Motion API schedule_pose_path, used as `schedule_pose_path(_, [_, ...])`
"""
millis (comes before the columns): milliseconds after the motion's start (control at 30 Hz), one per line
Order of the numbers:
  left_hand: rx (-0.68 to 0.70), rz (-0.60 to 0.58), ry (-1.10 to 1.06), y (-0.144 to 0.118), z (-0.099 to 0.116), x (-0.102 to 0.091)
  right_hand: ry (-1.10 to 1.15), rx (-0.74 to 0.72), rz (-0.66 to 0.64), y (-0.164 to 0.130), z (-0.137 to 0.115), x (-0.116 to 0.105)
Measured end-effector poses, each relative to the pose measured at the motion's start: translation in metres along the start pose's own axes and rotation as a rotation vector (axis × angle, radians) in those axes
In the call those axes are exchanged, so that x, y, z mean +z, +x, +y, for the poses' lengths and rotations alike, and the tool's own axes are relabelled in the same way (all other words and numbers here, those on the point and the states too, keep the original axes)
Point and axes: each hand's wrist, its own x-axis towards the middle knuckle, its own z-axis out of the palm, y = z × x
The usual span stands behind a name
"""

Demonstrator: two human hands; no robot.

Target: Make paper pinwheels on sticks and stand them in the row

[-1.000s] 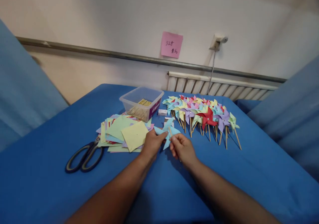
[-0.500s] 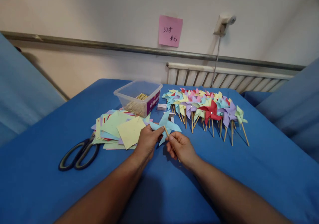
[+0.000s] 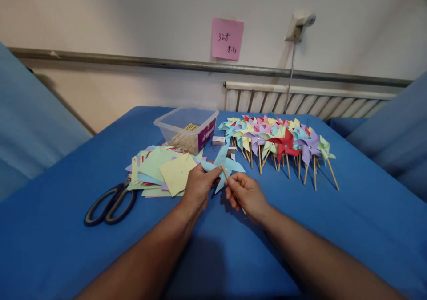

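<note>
Pinched in my left hand [image 3: 199,185] is a light blue paper pinwheel [image 3: 221,157], its blades spread out over the table. My right hand [image 3: 246,196] grips a thin wooden stick [image 3: 237,196], whose upper end lies against the middle of the pinwheel, by my left thumb. How the stick joins the paper is too small to tell. Just beyond the pinwheel are a small white box [image 3: 218,140] and another small box [image 3: 231,153], partly hidden by a blade. To the left of my left hand lies a pile of coloured paper squares [image 3: 176,173].
Black-handled scissors [image 3: 110,204] lie left of the paper, blades under it. A clear plastic tub [image 3: 182,122] with wooden sticks stands behind. Many finished pinwheels [image 3: 283,144] lie at the right back of the blue-covered table [image 3: 333,229]. A radiator [image 3: 310,99] is behind.
Both hands stay on the pinwheel and stick, with almost no movement between them. The whole view has shifted slightly.
</note>
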Motion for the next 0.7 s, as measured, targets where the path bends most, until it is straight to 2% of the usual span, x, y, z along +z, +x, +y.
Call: schedule_pose_path(700, [0.065,-0.041,0.052,-0.0015,-0.0039,-0.0025,0.014,0.006,0.012,-0.0024,-0.0014,0.0012])
